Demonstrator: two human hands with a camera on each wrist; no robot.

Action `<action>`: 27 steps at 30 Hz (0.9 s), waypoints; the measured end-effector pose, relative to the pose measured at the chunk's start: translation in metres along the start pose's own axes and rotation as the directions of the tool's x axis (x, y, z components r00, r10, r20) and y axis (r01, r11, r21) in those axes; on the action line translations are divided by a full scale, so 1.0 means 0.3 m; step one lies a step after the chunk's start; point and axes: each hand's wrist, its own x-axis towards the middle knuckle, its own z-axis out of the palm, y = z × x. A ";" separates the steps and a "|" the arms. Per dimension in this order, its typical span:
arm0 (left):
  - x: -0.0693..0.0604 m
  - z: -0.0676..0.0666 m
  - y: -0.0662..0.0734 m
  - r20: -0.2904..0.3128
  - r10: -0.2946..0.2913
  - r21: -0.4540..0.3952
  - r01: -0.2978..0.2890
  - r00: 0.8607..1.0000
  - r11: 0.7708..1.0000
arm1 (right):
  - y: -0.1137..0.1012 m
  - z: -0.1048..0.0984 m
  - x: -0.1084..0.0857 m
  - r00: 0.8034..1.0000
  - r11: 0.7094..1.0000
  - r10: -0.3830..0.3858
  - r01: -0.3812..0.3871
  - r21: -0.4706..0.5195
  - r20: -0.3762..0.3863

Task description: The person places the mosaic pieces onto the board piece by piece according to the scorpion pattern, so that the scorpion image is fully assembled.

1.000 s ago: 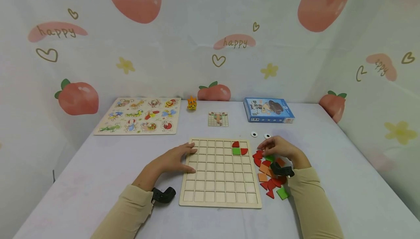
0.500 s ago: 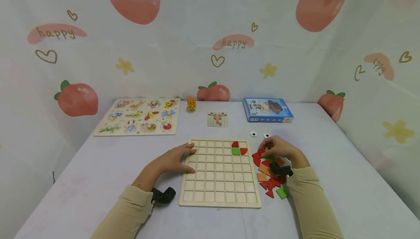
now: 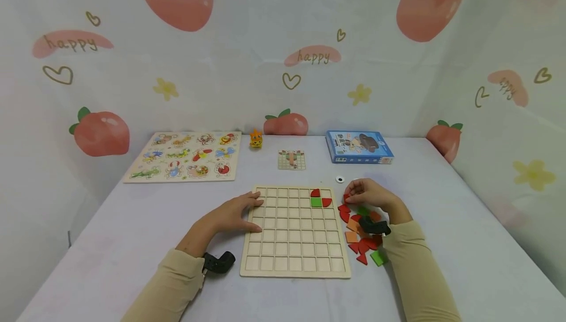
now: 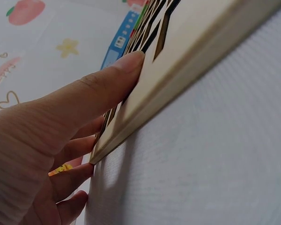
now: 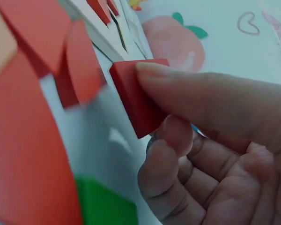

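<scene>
My left hand (image 3: 232, 215) rests on the left edge of a wooden grid board (image 3: 295, 250), its fingers spread. In the left wrist view the thumb lies on the board's rim. My right hand (image 3: 374, 196) pinches a small red tile (image 5: 138, 96) between thumb and fingers, just beyond the board's right edge near its top corner. Part of that tile is covered by the thumb. Set in the grid's upper right are a green square (image 3: 316, 202) and two red rounded pieces. Loose red, orange and green pieces (image 3: 351, 237) lie right of the board, some under the right wrist.
Behind the board lie a small pattern card (image 3: 292, 160) and a blue box (image 3: 360, 147). A puzzle board with insect pictures (image 3: 184, 157) is at the back left, beside an orange toy figure (image 3: 256, 139). An eye-like disc (image 3: 340, 179) lies near my right hand.
My right hand has lifted the red tile from the pile and moved slightly away from me, now covering most of the second eye-like disc. The left hand stays on the board.
</scene>
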 end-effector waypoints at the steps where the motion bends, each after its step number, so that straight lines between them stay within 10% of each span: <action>1: 0.000 -0.001 -0.001 0.000 0.001 -0.005 -0.001 1.000 1.000 | -0.005 0.003 0.006 1.000 1.000 -0.010 0.010 0.007 0.006; 27: -0.001 0.000 -0.010 -0.002 0.013 -0.010 -0.013 1.000 1.000 | -0.159 0.171 0.167 0.989 0.990 -0.100 0.087 0.111 0.109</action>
